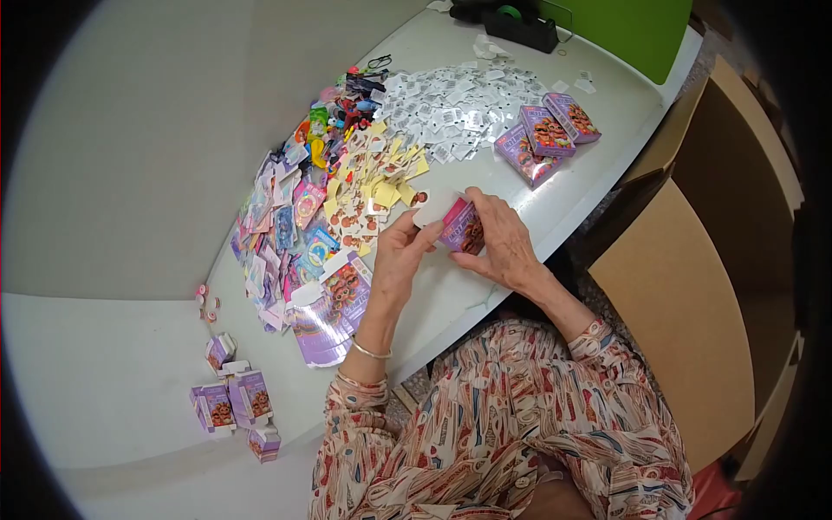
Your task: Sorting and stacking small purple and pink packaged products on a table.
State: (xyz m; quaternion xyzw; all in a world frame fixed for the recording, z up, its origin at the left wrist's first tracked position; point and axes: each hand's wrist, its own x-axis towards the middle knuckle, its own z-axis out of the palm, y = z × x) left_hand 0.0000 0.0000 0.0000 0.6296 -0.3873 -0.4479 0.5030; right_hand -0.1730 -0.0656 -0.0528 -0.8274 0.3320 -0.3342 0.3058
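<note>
A small purple picture box is between my two hands above the near part of the white table. Its white end flap stands up. My right hand is closed round the box, with the fingers over the top and the thumb along the lower edge. My left hand pinches at the white flap from the left side. Just beyond the left fingers lie small yellow and white picture cards. What is inside the box is hidden.
Several filled purple boxes lie beyond my right hand. Small clear-and-white packets spread behind. Colourful toys, shiny pouches and flat box blanks lie left; opened boxes farther left. A tape dispenser and large carton border the table.
</note>
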